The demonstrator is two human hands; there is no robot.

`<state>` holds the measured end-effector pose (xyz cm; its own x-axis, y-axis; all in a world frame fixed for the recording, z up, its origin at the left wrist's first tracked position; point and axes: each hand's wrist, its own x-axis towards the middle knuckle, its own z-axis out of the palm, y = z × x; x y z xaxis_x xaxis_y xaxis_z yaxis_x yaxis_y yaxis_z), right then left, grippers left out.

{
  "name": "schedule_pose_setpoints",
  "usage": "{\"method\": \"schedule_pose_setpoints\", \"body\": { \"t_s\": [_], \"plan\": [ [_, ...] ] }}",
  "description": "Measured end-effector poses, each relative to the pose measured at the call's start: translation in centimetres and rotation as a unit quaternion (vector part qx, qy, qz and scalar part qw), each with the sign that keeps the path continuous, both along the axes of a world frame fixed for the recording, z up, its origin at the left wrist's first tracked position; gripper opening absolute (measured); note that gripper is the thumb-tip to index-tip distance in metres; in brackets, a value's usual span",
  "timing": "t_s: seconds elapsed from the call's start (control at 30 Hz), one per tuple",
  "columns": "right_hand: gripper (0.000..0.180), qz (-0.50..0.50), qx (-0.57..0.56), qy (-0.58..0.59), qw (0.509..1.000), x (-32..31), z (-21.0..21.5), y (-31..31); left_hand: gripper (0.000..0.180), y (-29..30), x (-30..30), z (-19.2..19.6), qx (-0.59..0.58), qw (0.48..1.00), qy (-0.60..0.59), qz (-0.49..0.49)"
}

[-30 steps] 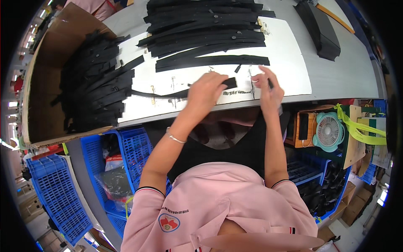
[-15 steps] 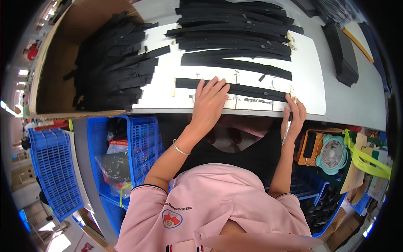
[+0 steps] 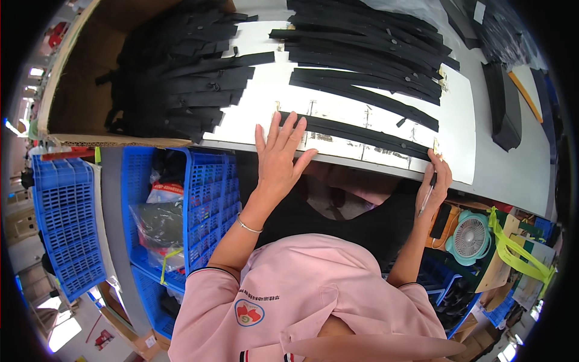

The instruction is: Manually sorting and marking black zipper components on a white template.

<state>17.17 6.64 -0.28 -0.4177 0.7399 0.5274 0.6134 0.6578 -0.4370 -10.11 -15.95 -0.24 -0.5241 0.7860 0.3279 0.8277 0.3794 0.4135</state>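
Observation:
A single black fabric strip [image 3: 362,135] lies lengthwise near the front edge of a white board [image 3: 459,130], beside short ink marks. My left hand [image 3: 278,155] rests with fingers spread flat at the strip's left end, touching it. At the other end, the fingertips of my right hand [image 3: 439,181] touch the strip. A pen [image 3: 427,196] is tucked in that same hand, pointing back toward my wrist. Beyond the single strip lie a couple of loose black strips [image 3: 362,96] and a thick pile of them [image 3: 362,45].
At left, a cardboard box [image 3: 72,90] on its side spills many black strips [image 3: 181,84] onto the board. A long black block [image 3: 502,108] sits at right. Blue crates [image 3: 208,205] and a small turquoise fan [image 3: 470,238] are below the table edge.
My left hand has moved left along the strip to its end, and its fingers have spread. My right hand stays at the right end with the pen. The whole view has tilted slightly.

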Motion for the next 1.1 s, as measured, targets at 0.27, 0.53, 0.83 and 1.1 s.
{"method": "schedule_pose_setpoints", "body": {
  "t_s": [0.27,0.53,0.83,1.1],
  "plan": [
    [0.021,0.164,-0.312,0.225,0.908,-10.8,3.9,-4.6,0.063,0.0,0.0,-0.2,0.022,1.0,-0.013,0.006],
    [0.022,0.217,-0.381,0.199,0.876,-20.1,1.6,-7.3,0.066,0.3,0.1,-0.3,0.039,0.999,-0.033,0.011],
    [0.019,0.245,-0.304,0.173,0.904,-20.5,0.5,-7.7,0.066,0.1,0.1,-1.3,0.069,0.997,-0.023,0.012],
    [0.02,0.241,-0.309,0.157,0.907,-20.3,1.1,-7.8,0.066,0.0,0.0,-1.0,0.06,0.998,-0.013,0.015]
  ]
}}
